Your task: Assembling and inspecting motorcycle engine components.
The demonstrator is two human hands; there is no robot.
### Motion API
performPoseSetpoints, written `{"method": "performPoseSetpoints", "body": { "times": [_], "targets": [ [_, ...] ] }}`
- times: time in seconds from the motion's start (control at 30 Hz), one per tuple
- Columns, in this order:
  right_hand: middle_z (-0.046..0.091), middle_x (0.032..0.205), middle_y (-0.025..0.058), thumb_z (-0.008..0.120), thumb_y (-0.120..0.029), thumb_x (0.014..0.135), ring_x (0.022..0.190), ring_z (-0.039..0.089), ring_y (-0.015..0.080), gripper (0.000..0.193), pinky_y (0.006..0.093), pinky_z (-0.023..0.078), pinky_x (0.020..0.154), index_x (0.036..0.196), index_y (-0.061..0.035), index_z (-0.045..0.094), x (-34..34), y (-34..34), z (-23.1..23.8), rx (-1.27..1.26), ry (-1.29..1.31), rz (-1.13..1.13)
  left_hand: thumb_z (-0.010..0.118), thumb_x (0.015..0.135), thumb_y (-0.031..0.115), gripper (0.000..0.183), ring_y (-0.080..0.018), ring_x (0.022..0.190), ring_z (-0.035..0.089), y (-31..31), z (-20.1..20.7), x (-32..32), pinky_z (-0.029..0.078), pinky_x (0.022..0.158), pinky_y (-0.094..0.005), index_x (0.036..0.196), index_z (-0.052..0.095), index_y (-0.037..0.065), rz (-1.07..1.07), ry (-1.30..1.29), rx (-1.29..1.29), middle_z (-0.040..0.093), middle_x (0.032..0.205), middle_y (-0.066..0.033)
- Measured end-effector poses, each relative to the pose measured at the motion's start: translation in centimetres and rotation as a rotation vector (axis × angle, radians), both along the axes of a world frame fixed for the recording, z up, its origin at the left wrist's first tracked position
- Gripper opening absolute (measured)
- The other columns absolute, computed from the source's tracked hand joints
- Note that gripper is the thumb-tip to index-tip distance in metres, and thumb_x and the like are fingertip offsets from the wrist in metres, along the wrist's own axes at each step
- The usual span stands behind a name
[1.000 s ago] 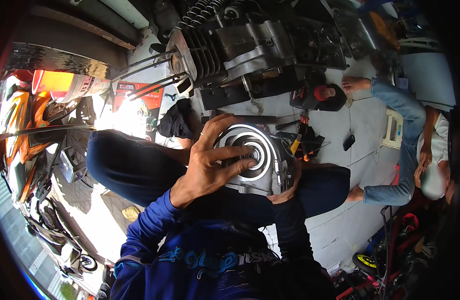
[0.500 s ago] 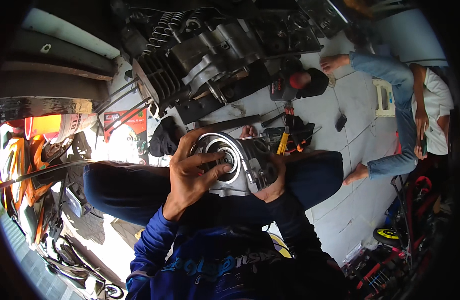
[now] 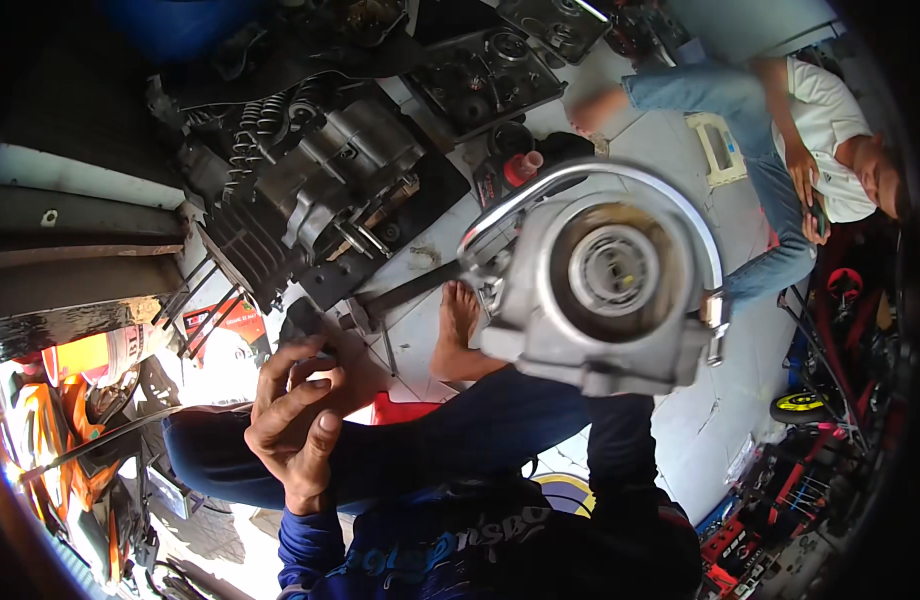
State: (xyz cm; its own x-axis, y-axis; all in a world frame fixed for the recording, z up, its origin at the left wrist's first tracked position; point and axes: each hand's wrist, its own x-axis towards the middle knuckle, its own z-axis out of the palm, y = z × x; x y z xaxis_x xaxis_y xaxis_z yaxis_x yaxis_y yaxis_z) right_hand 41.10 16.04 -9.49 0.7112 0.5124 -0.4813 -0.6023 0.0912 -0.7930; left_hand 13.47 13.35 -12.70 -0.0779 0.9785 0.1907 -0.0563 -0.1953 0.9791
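A grey metal engine cover [image 3: 520, 345] is raised close to the camera, right of centre. Its round bore faces up and holds a bearing [image 3: 614, 268]; a shiny curved metal rod [image 3: 580, 170] arches around its far side. My right arm reaches up behind the cover, and my right hand [image 3: 713, 308] grips it, mostly hidden, with only a bit of finger showing at its right edge. Over my left thigh, my left hand [image 3: 292, 420] is held apart from the cover, palm turned inward. Its fingers are loosely bent with gaps between them, and nothing shows in it.
An engine block [image 3: 345, 160] with cooling fins lies on a dark mat at the far left. Beyond it are a tray of parts [image 3: 485, 80] and coil springs [image 3: 250, 130]. Another person [image 3: 830, 130] sits at the right beside a cream stool [image 3: 718, 148]. Red tool racks [image 3: 730, 550] stand at lower right.
The engine cover has come up toward the camera and to the right in my right hand. My left hand has let go of it and moved down and left. The view has shifted right.
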Motion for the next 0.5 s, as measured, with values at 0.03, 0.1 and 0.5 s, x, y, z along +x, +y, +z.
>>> {"method": "performPoseSetpoints", "body": {
  "times": [0.03, 0.1, 0.5],
  "targets": [
    [0.043, 0.147, 0.0131, 0.053, -0.042, 0.094, 0.136, 0.041, 0.0303, 0.062, 0.0509, 0.031, 0.114, 0.144, -0.0086, 0.039, 5.7, -0.2, -1.8, 0.231, -0.043, 0.242, 0.078, 0.082, 0.023, 0.032, -0.0293, 0.100, 0.062, 0.0, 0.3, -0.4, 0.050, 0.089, -0.0395, 0.103, 0.070, 0.000, -0.033, -0.013, 0.021, 0.058, 0.118, -0.0226],
    [0.043, 0.148, 0.0120, 0.062, -0.044, 0.086, 0.137, 0.038, 0.0329, 0.065, 0.0583, 0.021, 0.116, 0.139, -0.0089, 0.047, 10.2, 2.3, -0.2, 0.783, 0.391, 0.623, 0.078, 0.081, 0.020, 0.029, -0.0284, 0.096, 0.063, -0.1, -0.1, -0.4, 0.050, 0.087, -0.0368, 0.097, 0.070, -0.003, -0.075, -0.010, -0.036, 0.063, 0.107, -0.0205],
    [0.054, 0.136, 0.0121, 0.048, -0.055, 0.082, 0.128, 0.046, 0.0379, 0.065, 0.0573, 0.034, 0.109, 0.131, -0.0134, 0.057, 23.4, 15.2, -20.3, 0.436, 0.406, 0.155, 0.074, 0.077, 0.000, 0.022, -0.0230, 0.092, 0.066, 1.1, -6.1, 4.0, 0.053, 0.081, -0.0310, 0.100, 0.071, -0.001, -0.434, 0.297, -0.467, 0.070, 0.101, -0.0137]
  ]
}}
